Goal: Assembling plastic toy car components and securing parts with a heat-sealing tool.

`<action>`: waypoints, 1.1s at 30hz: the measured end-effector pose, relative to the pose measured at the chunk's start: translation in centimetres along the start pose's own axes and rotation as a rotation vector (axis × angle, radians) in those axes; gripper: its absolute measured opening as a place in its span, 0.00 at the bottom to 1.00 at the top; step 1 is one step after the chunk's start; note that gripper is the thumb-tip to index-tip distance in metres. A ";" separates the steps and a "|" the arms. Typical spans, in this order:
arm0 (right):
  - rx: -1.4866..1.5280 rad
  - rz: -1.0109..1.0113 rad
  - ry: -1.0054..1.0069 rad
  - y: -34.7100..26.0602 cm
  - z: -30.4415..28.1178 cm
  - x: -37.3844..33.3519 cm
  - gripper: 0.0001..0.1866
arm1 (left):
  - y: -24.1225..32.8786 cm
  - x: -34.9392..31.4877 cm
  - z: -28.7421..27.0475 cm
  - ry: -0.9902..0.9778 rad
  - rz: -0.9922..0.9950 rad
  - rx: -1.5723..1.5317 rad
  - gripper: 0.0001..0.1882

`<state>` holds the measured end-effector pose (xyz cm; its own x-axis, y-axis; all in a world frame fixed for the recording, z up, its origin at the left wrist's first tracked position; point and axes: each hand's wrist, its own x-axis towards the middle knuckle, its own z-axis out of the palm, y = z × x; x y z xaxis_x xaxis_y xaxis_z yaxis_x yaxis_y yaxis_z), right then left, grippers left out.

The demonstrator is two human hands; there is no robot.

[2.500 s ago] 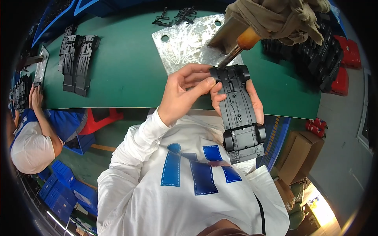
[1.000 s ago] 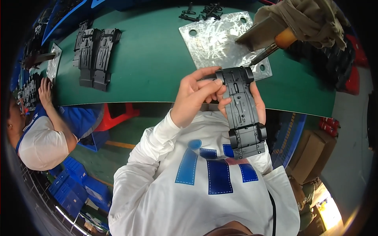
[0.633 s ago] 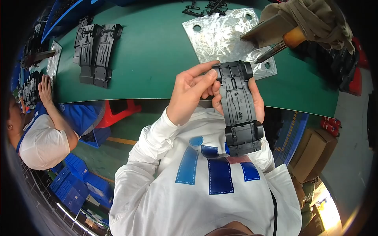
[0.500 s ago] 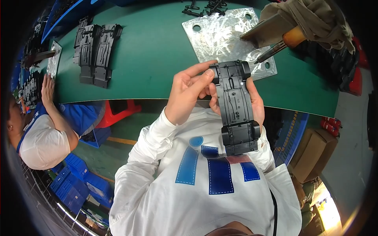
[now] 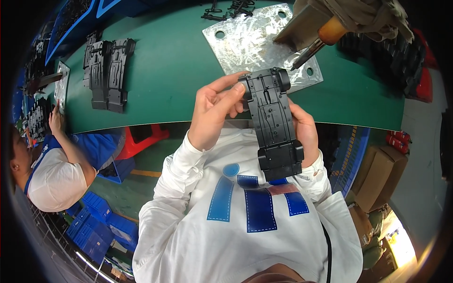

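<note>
A long black plastic model-car chassis [image 5: 275, 120] stands tilted in front of my chest, with moulded ribs, posts and wheel arches showing. My left hand [image 5: 212, 109] pinches its upper left corner, thumb on the near face near a wheel arch. Along the right edge my right hand [image 5: 304, 134] supports the chassis from behind; most of its fingers are hidden by the part. Just beyond the chassis top lies a scratched metal plate [image 5: 240, 42] with round holes. Over that plate, a soldering-iron-like tool [image 5: 332, 30] with a wooden handle points its dark tip toward the chassis.
More black chassis [image 5: 107, 75] lie on the green table [image 5: 165, 70] at left, and small black parts [image 5: 240, 7] at the back. A co-worker [image 5: 61, 174] sits at left beside a red stool [image 5: 141, 140]. Blue bins [image 5: 96, 231] and cardboard boxes [image 5: 377, 179] stand below.
The whole view has shifted slightly, so the plate and chassis appear further left. My grip on the chassis looks nearly the same. The co-worker's hand appears a little lower.
</note>
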<state>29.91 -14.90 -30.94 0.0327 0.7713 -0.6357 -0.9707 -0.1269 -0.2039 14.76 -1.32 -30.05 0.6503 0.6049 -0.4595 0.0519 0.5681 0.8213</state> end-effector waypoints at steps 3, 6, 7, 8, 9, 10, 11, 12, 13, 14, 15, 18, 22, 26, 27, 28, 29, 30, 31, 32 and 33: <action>0.068 0.030 0.008 -0.1 0.1 0.2 0.20 | 0.5 0.2 0.3 -0.013 -0.009 0.023 0.22; 0.022 -0.058 0.048 -0.3 1.2 -0.2 0.21 | 0.5 0.4 0.6 -0.012 -0.023 0.028 0.22; -0.009 -0.097 0.071 -0.3 1.5 -0.3 0.21 | 0.5 0.4 0.6 -0.009 -0.027 0.030 0.22; -0.008 -0.096 0.069 -0.3 1.5 -0.4 0.21 | 0.4 0.5 0.6 -0.007 -0.026 0.031 0.22; -0.039 -0.085 0.076 -0.2 1.5 -0.5 0.21 | 0.3 0.5 0.7 -0.001 -0.039 0.030 0.22; -0.069 -0.074 0.082 -0.2 1.5 -0.6 0.21 | 0.2 0.5 0.8 0.005 -0.052 0.029 0.22; -0.068 -0.073 0.082 -0.3 1.3 -0.6 0.21 | 0.1 0.5 0.9 0.005 -0.053 0.031 0.22; -0.055 -0.044 0.058 -0.5 1.0 -0.6 0.21 | 0.1 0.6 0.9 0.001 -0.056 0.045 0.22; -0.042 -0.014 0.035 -0.7 0.8 -0.5 0.21 | 0.1 0.6 1.0 -0.003 -0.060 0.060 0.22; -0.041 -0.013 0.035 -0.7 0.6 -0.5 0.21 | 0.1 0.6 1.1 -0.002 -0.061 0.061 0.22; -0.065 -0.019 0.044 -0.8 0.4 -0.5 0.21 | 0.1 0.6 1.3 0.006 -0.054 0.059 0.24; -0.100 -0.027 0.058 -0.8 0.1 -0.4 0.21 | 0.1 0.7 1.3 0.010 -0.051 0.058 0.25; -0.089 -0.031 0.022 -1.0 0.0 -0.5 0.21 | 0.1 0.9 1.5 -0.009 -0.064 0.054 0.25; -0.097 -0.042 0.052 -1.2 0.0 -0.4 0.20 | 0.2 1.6 1.6 -0.017 -0.067 0.040 0.25; -0.070 -0.027 0.046 -1.4 0.0 -0.4 0.20 | 0.5 1.7 1.8 -0.023 -0.073 0.041 0.24; -0.042 -0.012 0.040 -1.6 0.0 -0.3 0.20 | 0.6 1.8 1.9 -0.029 -0.078 0.042 0.22; -0.042 -0.014 0.039 -1.8 0.1 -0.3 0.20 | 0.7 2.0 1.9 -0.030 -0.077 0.043 0.22; -0.009 0.010 0.034 -2.0 0.3 -0.2 0.20 | 0.8 2.3 1.7 -0.034 -0.093 0.035 0.23; 0.024 0.034 0.029 -2.2 0.4 -0.1 0.20 | 0.8 2.5 1.6 -0.038 -0.109 0.026 0.24; 0.023 0.033 0.027 -2.3 0.3 0.1 0.20 | 0.8 2.7 1.6 -0.038 -0.106 0.027 0.24; 0.032 0.042 0.043 -2.4 0.1 0.3 0.20 | 0.8 2.9 1.7 -0.036 -0.107 0.006 0.23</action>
<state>32.25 -14.27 -30.55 0.0009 0.7381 -0.6747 -0.9786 -0.1383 -0.1526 17.90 -0.08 -30.16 0.6679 0.5204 -0.5321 0.1271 0.6247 0.7705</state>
